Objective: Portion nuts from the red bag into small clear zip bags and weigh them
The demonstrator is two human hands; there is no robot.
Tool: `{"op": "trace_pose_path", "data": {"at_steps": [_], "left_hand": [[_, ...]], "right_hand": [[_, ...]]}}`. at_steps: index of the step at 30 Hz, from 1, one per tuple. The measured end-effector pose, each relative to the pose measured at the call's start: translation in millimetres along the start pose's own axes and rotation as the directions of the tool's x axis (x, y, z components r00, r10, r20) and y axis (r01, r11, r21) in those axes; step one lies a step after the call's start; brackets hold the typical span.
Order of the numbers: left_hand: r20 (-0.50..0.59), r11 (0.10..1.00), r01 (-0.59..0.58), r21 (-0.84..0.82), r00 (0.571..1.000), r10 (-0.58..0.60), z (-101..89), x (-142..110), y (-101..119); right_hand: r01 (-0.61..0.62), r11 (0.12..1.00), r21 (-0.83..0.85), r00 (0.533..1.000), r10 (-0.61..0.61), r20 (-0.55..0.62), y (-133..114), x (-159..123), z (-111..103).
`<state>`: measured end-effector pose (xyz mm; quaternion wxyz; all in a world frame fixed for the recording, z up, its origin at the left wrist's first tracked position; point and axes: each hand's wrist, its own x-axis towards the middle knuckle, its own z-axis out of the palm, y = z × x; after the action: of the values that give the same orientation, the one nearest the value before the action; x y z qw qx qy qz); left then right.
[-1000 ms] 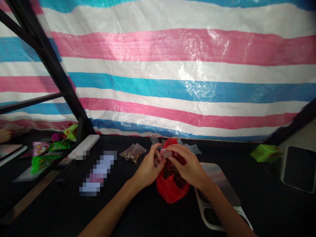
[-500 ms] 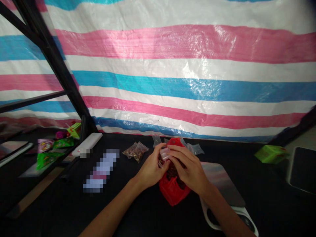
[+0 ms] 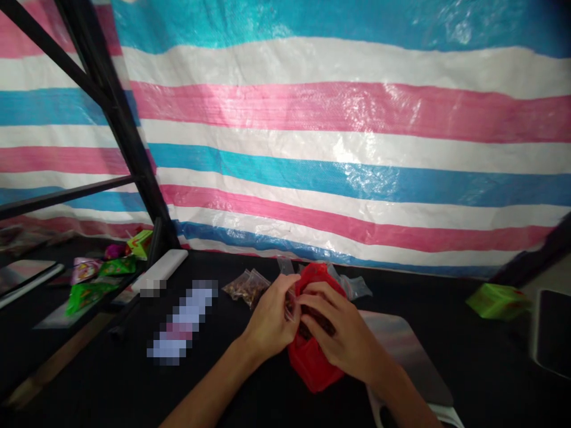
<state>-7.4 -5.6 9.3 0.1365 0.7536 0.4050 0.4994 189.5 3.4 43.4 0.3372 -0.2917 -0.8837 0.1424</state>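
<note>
Near the middle of the black tabletop [image 3: 423, 291], the left hand's [image 3: 270, 318] grip pinches a small clear plastic piece [image 3: 289, 309], now mostly hidden. The right hand's [image 3: 343, 336] grip curls over a red plastic bag [image 3: 312, 362] — its hold unclear.

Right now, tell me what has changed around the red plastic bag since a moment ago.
The left hand and right hand have closed in over the red plastic bag, and the small clear plastic piece between them is now mostly hidden by their fingers. The small filled zip bags beside the left hand stayed where they were.
</note>
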Motion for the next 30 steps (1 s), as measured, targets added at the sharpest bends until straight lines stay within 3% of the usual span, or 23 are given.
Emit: {"op": "trace_pose_path", "data": {"at_steps": [4,9,13,16,18,21,24,26,30], "left_hand": [[0.128,0.997,-0.035,-0.069,0.991,0.044,-1.0,0.9,6.5],[0.067,0.995,-0.004,-0.101,0.998,0.011,2.2,0.9,11.0],[0.156,0.999,0.034,-0.022,0.987,-0.03,-3.7,1.9,11.3],[0.257,0.998,-0.041,0.053,0.966,0.027,-10.9,4.6,12.9],[0.301,0.993,-0.086,0.086,0.952,0.057,-13.6,6.7,13.8],[0.331,0.985,-0.111,0.128,0.942,0.063,-13.6,8.7,13.1],[0.345,0.978,-0.128,0.162,0.936,0.066,-11.8,9.0,9.2],[0.343,0.975,-0.132,0.177,0.937,0.064,-11.0,8.5,6.0],[0.366,0.984,-0.086,0.153,0.93,0.024,-9.8,5.9,1.4]], "right_hand": [[0.04,0.999,-0.012,0.999,-0.04,0.001,-4.8,-0.9,2.1],[-0.018,0.995,0.099,0.979,0.038,-0.2,3.0,-1.4,-8.9],[-0.06,0.976,0.212,0.943,0.125,-0.308,11.0,-4.3,-32.1],[-0.138,0.952,0.272,0.919,0.226,-0.324,21.2,-12.3,-59.7],[-0.252,0.924,0.286,0.914,0.325,-0.244,30.6,-20.9,-79.4],[-0.437,0.845,0.309,0.894,0.446,0.044,47.8,-36.0,-99.6],[-0.588,0.785,0.194,0.804,0.539,0.251,64.3,-47.1,-101.5],[-0.625,0.769,0.135,0.769,0.575,0.28,71.4,-50.3,-96.9],[-0.615,0.781,0.112,0.776,0.574,0.26,74.8,-50.5,-91.7]]}}
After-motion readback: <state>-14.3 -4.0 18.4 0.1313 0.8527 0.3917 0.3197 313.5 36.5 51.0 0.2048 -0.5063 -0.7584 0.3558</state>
